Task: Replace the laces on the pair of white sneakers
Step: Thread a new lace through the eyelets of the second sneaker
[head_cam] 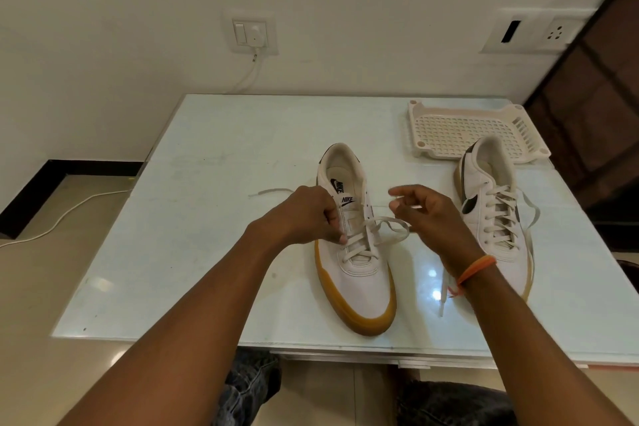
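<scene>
Mid-table, the near sneaker (pixel 352 252) is steadied by the left hand (pixel 311 214), fingers pinching its eyelet edge; the right hand (pixel 428 214) (blurred) seemingly pinches the lace (pixel 390 223) for threading.

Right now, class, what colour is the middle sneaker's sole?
Tan gum-brown sole, clearest in the head view.

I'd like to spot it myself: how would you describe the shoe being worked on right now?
On the pale glass table, find the two white sneakers. It is the middle sneaker, under both hands, toe towards the viewer. Unlike the sneaker by the tray, it is laced only partway.
</scene>
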Demonstrator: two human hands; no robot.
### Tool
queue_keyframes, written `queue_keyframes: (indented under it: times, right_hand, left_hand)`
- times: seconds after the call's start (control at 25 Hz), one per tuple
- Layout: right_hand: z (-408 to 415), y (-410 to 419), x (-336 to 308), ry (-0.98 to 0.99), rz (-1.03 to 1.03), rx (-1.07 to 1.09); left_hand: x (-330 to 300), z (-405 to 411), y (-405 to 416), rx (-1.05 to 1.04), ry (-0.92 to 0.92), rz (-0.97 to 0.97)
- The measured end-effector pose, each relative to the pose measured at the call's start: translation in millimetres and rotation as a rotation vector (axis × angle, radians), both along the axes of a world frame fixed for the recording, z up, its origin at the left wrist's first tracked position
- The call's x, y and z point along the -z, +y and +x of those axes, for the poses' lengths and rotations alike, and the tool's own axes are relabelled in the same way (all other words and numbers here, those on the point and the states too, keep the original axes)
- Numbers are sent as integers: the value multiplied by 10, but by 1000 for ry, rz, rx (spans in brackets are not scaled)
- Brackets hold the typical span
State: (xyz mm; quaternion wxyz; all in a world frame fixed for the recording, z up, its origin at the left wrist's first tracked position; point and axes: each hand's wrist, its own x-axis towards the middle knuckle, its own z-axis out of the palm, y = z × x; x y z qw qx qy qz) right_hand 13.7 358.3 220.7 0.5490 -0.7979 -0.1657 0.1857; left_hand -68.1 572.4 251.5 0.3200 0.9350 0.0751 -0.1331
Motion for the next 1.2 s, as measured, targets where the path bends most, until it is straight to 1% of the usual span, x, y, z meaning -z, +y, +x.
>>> queue_keyframes:
  times: [0.04,0.08,0.12,0.2,0.28,0.4,0.52,0.68,0.76,0.88,0.92,0.96,1.0,1.08,1.12,1.2]
  right_hand:
    - [-30,60,30,-150,-14,-73]
    - [-66,121,73,-285,-75,-166]
    - [-100,175,125,-398,-178,-237]
    - [-122,208,202,-573,-384,-269]
    - [-109,174,189,-658,-505,-251]
    - [-68,124,126,-621,-500,-215]
    - [-52,102,86,-537,-461,-216]
    - [-60,99,45,-501,-457,-226]
    - [-63,106,43,-500,-452,-228]
    - [-53,97,76,-483,-395,-239]
    - [-52,100,89,-474,-365,-243]
    - [-56,107,107,-468,-340,-244]
    - [-72,123,118,-470,-320,-244]
    - [-131,173,118,-514,-285,-232]
    - [-164,192,114,-556,-290,-230]
    - [-228,224,109,-648,-358,-241]
  left_hand:
    - [2,6,13,-13,9,-10]
    - [5,12,21,-21,18,-12]
    - [12,19,31,-26,28,-17]
    - [20,27,50,-33,68,-26]
    - [-15,15,107,-32,108,27]
    - [-102,-18,312,-88,88,189]
    - [-103,-97,613,-225,80,311]
    - [-79,-172,791,-396,54,495]
    - [-73,-181,758,-422,22,601]
    - [-34,-177,699,-384,44,768]
    - [-32,-170,684,-379,57,750]
    - [-44,-154,651,-373,54,664]
    - [-58,-134,592,-336,42,511]
    - [-49,-113,376,-138,-8,198]
    - [-40,-111,239,-39,-16,119]
    - [5,-93,46,47,-40,111]
